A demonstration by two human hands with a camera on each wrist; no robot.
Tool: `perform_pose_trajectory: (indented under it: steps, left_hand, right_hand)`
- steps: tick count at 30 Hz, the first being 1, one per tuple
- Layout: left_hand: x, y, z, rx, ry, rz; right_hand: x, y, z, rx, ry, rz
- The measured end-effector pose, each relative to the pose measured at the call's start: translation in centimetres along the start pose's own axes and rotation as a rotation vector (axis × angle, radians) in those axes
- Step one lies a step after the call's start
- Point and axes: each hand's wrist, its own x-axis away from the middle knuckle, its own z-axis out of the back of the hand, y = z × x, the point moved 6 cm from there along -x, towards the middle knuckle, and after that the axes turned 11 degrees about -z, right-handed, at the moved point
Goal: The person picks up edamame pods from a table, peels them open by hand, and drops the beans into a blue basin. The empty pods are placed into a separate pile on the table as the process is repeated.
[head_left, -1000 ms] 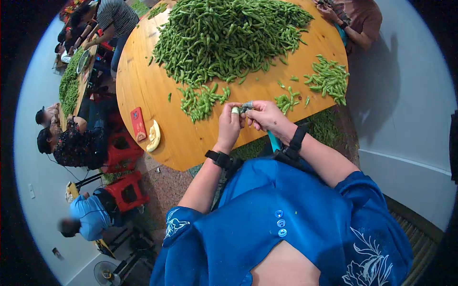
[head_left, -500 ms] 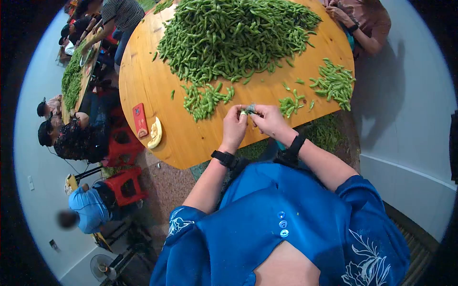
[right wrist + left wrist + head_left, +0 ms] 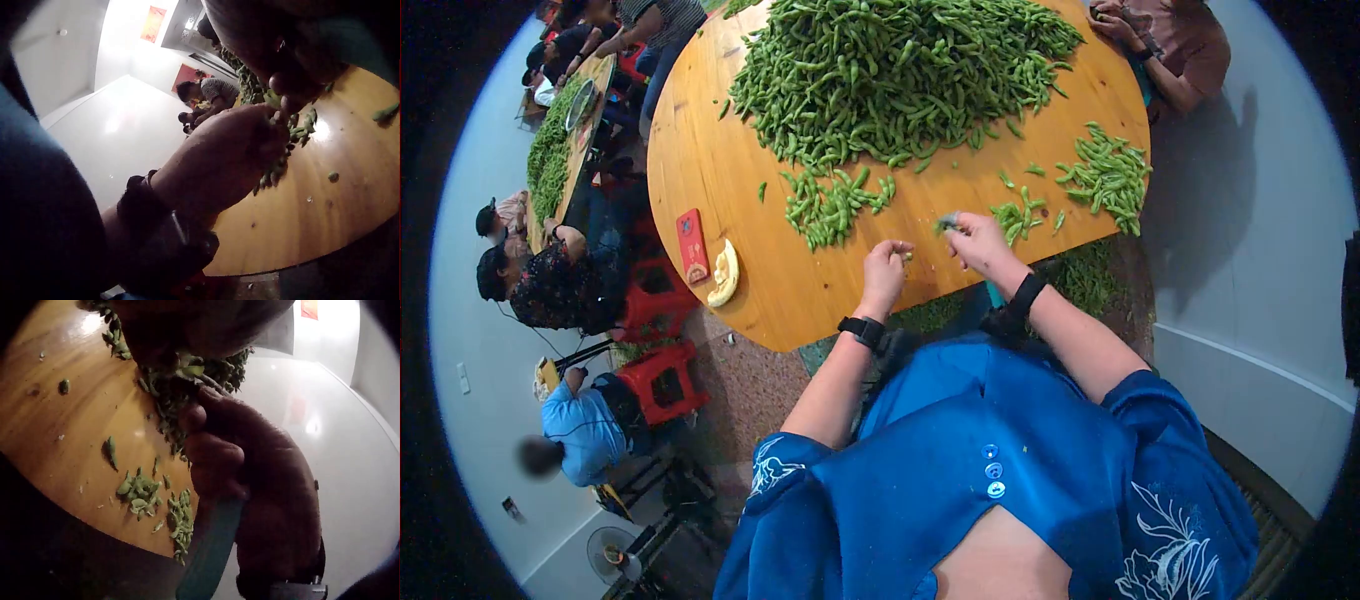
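Note:
In the head view my left hand [image 3: 884,278] hovers over the near edge of a round wooden table [image 3: 775,290], fingers loosely bent, with a pale band by the thumb. To its right my right hand [image 3: 985,246] pinches a small green bean pod [image 3: 273,99], seen between the hands in the right wrist view. Something small and grey [image 3: 948,221] shows at the right fingertips; I cannot tell what it is. Close to the right hand lie a few loose pods [image 3: 1018,214]. Beyond the left hand is a small heap of pods [image 3: 828,208].
A large pile of green pods [image 3: 880,80] covers the far table. Another small heap [image 3: 1105,175] lies at right. A red phone [image 3: 691,245] and a banana peel [image 3: 724,273] are at left. Another person [image 3: 1180,45] works at the right edge; a red stool [image 3: 662,382] stands left.
My hands were together at the fingertips and are now apart. The right hand has moved right and slightly up, and the left hand has dropped back a little.

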Motion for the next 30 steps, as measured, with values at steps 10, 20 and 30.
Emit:
perform_pose_trajectory:
  steps: [10, 20, 30]
  left_hand:
    - [0.0, 2.0, 0.7, -0.648, -0.018, -0.279]
    - [-6.5, 2.8, 1.5, -0.932, 0.073, -0.215]
    - [-5.5, 0.9, 0.7, -0.867, -0.069, -0.294]
  right_hand:
    - [-5.8, 5.9, 7.4, 0.258, 0.225, -0.019]
    - [-2.6, 7.0, 9.0, 0.133, 0.321, -0.080]
    - [-0.7, 4.3, 5.2, 0.084, 0.055, -0.207]
